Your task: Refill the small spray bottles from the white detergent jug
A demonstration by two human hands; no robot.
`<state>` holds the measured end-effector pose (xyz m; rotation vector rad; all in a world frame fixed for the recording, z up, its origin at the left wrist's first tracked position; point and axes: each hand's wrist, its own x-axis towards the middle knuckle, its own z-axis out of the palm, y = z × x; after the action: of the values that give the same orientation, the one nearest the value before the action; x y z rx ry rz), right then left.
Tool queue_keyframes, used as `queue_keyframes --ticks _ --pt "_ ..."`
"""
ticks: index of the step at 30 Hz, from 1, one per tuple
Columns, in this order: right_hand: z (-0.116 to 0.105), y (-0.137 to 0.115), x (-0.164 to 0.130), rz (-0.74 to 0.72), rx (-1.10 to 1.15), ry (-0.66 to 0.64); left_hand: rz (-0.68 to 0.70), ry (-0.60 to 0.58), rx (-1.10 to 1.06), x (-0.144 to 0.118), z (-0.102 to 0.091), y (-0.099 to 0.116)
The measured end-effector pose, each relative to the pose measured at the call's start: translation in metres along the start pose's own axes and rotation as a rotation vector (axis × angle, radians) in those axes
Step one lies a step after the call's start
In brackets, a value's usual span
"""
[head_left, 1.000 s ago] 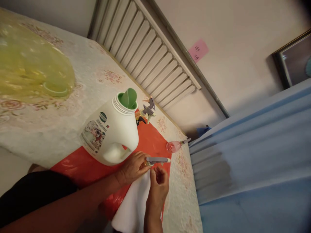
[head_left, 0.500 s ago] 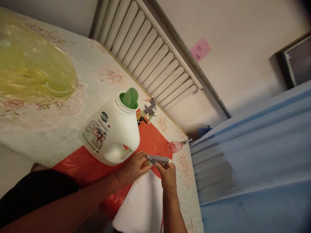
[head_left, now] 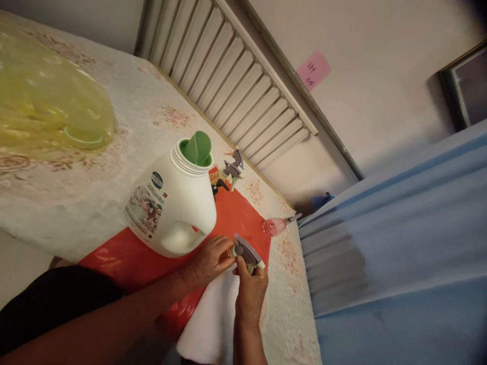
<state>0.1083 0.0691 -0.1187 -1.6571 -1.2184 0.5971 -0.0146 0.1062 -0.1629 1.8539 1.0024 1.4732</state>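
Observation:
My left hand (head_left: pixel 209 261) is closed around the neck end of a small spray bottle, whose body is mostly hidden by the fingers. My right hand (head_left: pixel 251 291) grips the grey trigger spray head (head_left: pixel 247 251) of that bottle, thumb and fingers near its trigger. The head's pale nozzle points to the lower right. Just behind my left hand stands a large white jug (head_left: pixel 186 203), uncapped, with a green measuring cup (head_left: pixel 200 148) tilted in its mouth. A white cloth (head_left: pixel 207 324) lies below my hands on a red plastic sheet (head_left: pixel 249 215).
More grey spray heads (head_left: pixel 233 165) stand behind the jug. To the right lies a small pink spray bottle (head_left: pixel 274 226). A yellow transparent bag (head_left: pixel 57 96) rests at the left on the flowered tablecloth (head_left: pixel 140 96). A radiator (head_left: pixel 236 76) and blue curtain (head_left: pixel 399 243) border the table.
My right hand has shifted slightly left, and the spray head has turned so its nozzle points lower. My left hand stays about where it was. The view has shifted slightly.

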Motion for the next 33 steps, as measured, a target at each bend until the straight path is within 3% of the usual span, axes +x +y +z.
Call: queue_keyframes --ticks 6,9,13,19,21,25,33 --pt "-0.054 0.008 0.019 0.004 0.256 -0.557 -0.022 -0.032 -0.022 0.001 -0.004 0.004" --pt "-0.067 0.020 0.041 0.041 0.272 -0.545 -0.031 -0.028 -0.028 0.001 -0.004 0.005" --pt "-0.056 0.019 0.067 0.046 0.278 -0.503 -0.042 -0.041 -0.065 0.001 -0.004 0.004" --pt "-0.030 -0.010 0.082 -0.001 0.171 -0.930 -0.053 -0.062 -0.129 0.002 -0.001 -0.001" --pt "-0.026 -0.015 0.084 0.018 0.136 -1.000 -0.073 -0.062 -0.148 0.002 -0.001 -0.002" --pt "-0.020 -0.010 0.087 0.029 0.095 -0.980 -0.116 -0.055 -0.174 0.002 -0.002 -0.001" --pt "-0.018 0.000 0.060 -0.136 0.110 -0.742 -0.069 -0.067 -0.113 -0.003 -0.001 0.000"
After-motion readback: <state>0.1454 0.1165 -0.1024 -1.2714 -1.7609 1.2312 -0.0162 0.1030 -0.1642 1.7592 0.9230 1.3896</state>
